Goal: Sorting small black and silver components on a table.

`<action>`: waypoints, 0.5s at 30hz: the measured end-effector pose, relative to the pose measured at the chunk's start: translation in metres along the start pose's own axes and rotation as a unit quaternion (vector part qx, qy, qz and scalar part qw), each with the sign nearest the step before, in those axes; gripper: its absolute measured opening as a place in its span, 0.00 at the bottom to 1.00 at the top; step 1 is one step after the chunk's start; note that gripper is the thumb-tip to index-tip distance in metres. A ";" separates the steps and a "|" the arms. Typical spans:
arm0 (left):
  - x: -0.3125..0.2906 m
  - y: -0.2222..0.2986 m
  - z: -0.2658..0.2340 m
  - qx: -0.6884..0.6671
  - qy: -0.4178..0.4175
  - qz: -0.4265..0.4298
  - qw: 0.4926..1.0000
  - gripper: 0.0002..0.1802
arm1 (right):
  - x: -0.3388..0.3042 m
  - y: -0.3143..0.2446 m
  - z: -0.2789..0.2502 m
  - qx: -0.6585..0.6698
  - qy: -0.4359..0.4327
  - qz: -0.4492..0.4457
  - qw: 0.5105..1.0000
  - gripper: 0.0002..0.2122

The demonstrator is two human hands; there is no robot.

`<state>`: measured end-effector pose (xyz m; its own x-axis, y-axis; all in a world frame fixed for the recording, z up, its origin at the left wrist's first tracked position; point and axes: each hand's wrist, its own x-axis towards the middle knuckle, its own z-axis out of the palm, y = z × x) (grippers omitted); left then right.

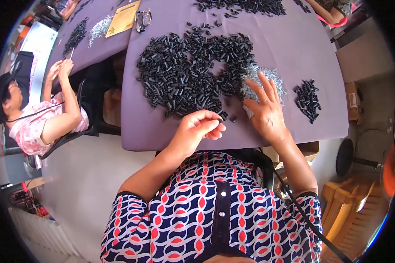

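My left hand (pixel 198 131) is closed in a pinch above the table's near edge. Between its thumb and forefinger shows the dark tip of a small black plastic part, mostly hidden by the fingers. Over a heap of small silvery metal pieces (pixel 274 78), my right hand (pixel 267 113) reaches with its fingers spread, the fingertips at the heap. I cannot make out any piece held in it. A big pile of short black tubular plastic parts (pixel 175 79) spreads just beyond my left hand. To the right of my right hand lies a smaller pile of black parts (pixel 308 100).
A purple cloth covers the table (pixel 324 65). More black parts (pixel 250 5) lie at its far side. Eyeglasses (pixel 143 19) rest beside a yellow board (pixel 123 18). At left, a seated person (pixel 52 114) works at another table edge. A yellow plastic chair (pixel 346 210) stands lower right.
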<state>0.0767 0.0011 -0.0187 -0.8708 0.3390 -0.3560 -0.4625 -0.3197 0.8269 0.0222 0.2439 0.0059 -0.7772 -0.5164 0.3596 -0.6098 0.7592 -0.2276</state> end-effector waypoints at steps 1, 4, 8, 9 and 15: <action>0.000 -0.001 -0.002 0.000 0.003 0.001 1.000 0.09 | -0.001 -0.001 0.001 0.000 -0.006 -0.008 1.000 0.09; -0.001 -0.002 -0.004 -0.018 -0.003 0.012 1.000 0.09 | -0.012 -0.004 0.004 -0.009 -0.008 -0.012 1.000 0.11; -0.001 0.000 -0.003 -0.017 -0.004 0.007 1.000 0.09 | -0.024 -0.008 0.005 -0.019 -0.007 -0.003 1.000 0.13; -0.002 0.001 -0.003 -0.016 -0.003 0.009 1.000 0.08 | -0.024 -0.008 0.005 -0.018 -0.009 -0.003 1.000 0.13; -0.003 0.004 0.002 0.002 0.004 0.000 1.000 0.10 | -0.011 -0.011 0.004 0.039 0.019 0.070 0.997 0.14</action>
<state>0.0781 0.0005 -0.0136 -0.8717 0.3328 -0.3596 -0.4624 -0.3158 0.8285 0.0368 0.2402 0.0010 -0.8499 -0.3916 0.3527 -0.5074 0.7887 -0.3472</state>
